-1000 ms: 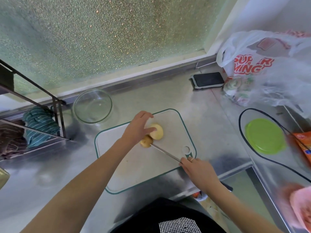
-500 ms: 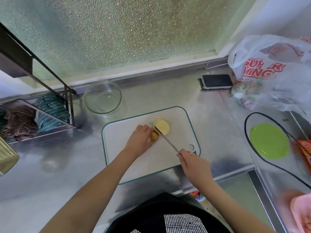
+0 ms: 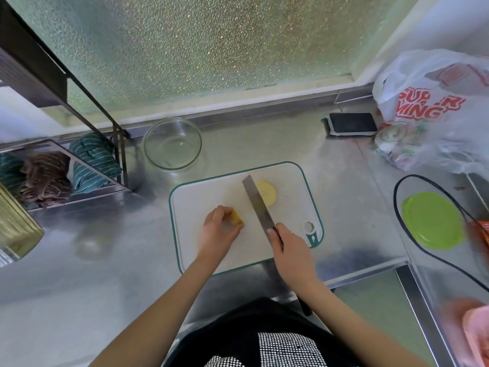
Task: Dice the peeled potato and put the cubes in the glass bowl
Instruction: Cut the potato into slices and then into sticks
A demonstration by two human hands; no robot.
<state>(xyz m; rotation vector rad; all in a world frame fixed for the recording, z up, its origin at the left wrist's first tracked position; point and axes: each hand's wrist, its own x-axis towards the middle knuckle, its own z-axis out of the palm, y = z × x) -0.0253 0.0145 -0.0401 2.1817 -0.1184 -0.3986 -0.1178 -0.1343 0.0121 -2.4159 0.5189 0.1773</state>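
Note:
On the white cutting board [image 3: 206, 197] with a teal rim, my left hand [image 3: 218, 231] pinches a yellow potato piece [image 3: 236, 217] near the board's middle. A stack of round potato slices [image 3: 267, 193] lies toward the board's far side. My right hand [image 3: 289, 250] grips the knife [image 3: 258, 203] by its handle; the flat blade points away from me between the held piece and the slices. The glass bowl [image 3: 172, 144] stands empty on the steel counter, beyond the board's far left corner.
A black wire rack with folded cloths [image 3: 92, 162] stands at the left. A phone [image 3: 353, 123] and a white plastic bag [image 3: 434, 107] lie at the back right. A green lid [image 3: 432, 223] sits on the right. The counter's front edge runs just below the board.
My left hand has drawn the potato piece toward me and to the left, away from the slices. The knife has turned so its flat blade shows between the two.

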